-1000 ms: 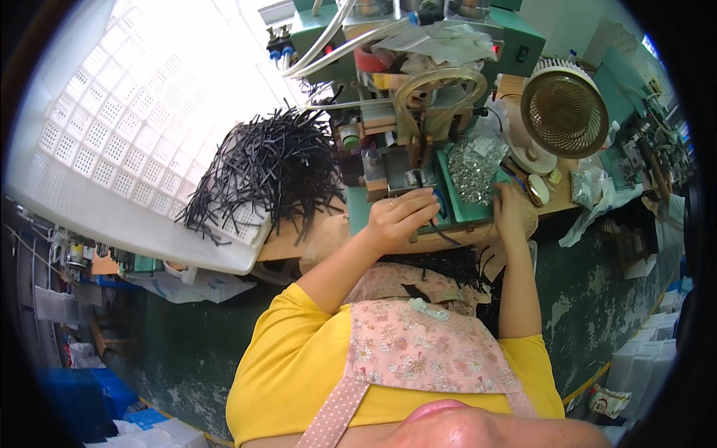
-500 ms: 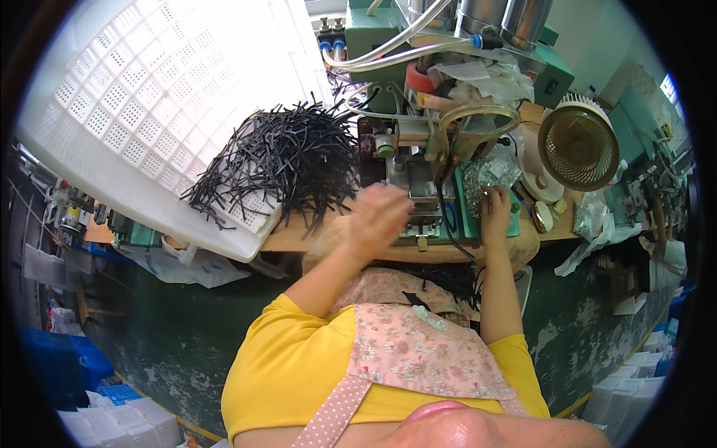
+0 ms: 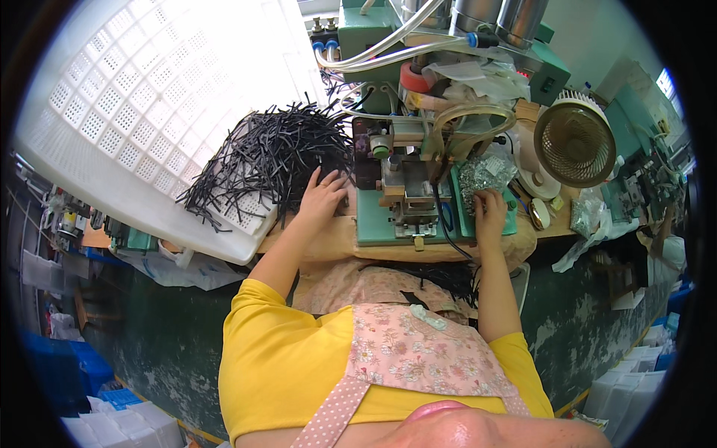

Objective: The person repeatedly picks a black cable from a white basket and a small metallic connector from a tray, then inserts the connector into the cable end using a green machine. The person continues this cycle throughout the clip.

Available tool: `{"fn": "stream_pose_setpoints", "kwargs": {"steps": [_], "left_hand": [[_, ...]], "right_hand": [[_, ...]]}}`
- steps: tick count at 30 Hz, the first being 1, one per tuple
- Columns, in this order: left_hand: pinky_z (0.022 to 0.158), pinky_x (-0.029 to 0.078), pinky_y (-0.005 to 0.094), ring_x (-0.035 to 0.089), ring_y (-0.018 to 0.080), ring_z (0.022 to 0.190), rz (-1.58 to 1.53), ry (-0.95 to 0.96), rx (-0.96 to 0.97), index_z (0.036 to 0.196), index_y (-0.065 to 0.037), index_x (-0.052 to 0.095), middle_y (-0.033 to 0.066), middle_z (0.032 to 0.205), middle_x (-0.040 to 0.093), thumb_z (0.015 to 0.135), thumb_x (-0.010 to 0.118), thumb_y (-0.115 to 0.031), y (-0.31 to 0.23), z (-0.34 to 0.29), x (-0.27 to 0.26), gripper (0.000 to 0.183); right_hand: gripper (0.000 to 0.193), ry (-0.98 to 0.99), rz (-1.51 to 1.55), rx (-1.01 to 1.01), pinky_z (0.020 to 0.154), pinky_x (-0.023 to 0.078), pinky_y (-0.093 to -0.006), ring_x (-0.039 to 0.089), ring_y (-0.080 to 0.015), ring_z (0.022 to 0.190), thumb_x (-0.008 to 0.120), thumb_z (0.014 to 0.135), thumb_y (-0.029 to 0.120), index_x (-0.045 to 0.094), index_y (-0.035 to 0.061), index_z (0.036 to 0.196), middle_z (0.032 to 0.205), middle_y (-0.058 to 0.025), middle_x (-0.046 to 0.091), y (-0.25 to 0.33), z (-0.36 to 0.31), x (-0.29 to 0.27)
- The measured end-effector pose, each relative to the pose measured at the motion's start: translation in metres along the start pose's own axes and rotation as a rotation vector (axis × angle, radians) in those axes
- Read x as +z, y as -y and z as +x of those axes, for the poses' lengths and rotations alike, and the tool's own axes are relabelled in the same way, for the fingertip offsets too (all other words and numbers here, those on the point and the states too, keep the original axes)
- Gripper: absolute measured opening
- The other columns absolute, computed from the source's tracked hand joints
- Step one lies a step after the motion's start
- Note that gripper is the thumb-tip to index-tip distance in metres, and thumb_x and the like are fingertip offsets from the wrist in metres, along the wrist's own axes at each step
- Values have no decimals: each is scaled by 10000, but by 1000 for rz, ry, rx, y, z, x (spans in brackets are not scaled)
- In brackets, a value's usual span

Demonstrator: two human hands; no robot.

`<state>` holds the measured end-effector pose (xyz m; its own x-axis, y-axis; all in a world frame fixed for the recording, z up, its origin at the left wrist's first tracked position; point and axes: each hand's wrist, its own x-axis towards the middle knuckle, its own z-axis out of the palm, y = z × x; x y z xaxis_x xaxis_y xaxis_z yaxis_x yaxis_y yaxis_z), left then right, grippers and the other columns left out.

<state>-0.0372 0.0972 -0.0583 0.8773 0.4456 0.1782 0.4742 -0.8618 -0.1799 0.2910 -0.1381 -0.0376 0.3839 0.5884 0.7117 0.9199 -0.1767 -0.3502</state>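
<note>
Head view: criss-crossed black strips (image 3: 272, 153) are lying leftward and beyond the nearer, spread-fingered left hand (image 3: 322, 198), metal pieces (image 3: 470, 179) beyond the right hand (image 3: 490, 212); I cannot tell either grip.

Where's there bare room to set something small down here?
A tan patch of worktop looks bare between the left forearm and the green machine base, whose near-left corner looks free too. It's crowded where the left hand meets the black strips, where the right hand is at the green tray, and around the fan.
</note>
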Motion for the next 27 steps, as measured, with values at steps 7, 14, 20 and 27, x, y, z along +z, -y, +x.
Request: {"fn": "stream_pose_setpoints", "kwargs": {"steps": [7, 14, 20, 27], "left_hand": [[955, 428, 378, 561, 252, 1117, -309, -482, -200, 1135, -117, 667, 46, 1201, 633, 858, 658, -134, 12, -12, -29, 277], [562, 463, 226, 594, 119, 641, -1331, -649, -507, 1020, -25, 605, 95, 907, 690, 1007, 485, -224, -16, -2, -105, 233], [420, 383, 211, 456, 117, 445, -1996, -269, -417, 1063, -43, 524, 82, 655, 564, 1052, 320, -330, -74, 9, -145, 352], [495, 480, 255, 565, 143, 538, -2481, 425, -363, 1106, -8, 528, 60, 717, 569, 1039, 350, -297, -138, 21, -169, 346]], "right_hand": [[91, 56, 87, 75, 775, 389, -370, 588, -262, 841, 665, 850, 77, 623, 69, 930, 892, -85, 637, 16, 4, -3], [136, 93, 447, 168, 829, 456, -325, 622, -245, 913, 658, 853, 71, 653, 33, 983, 960, -102, 659, 80, 40, -31], [161, 134, 599, 234, 819, 418, -368, 558, -265, 896, 680, 820, 107, 639, 64, 969, 962, -70, 656, 119, 54, -26], [214, 161, 854, 405, 822, 466, -308, 605, -207, 907, 706, 819, 86, 579, 35, 984, 944, -69, 636, 130, 58, -26]]}}
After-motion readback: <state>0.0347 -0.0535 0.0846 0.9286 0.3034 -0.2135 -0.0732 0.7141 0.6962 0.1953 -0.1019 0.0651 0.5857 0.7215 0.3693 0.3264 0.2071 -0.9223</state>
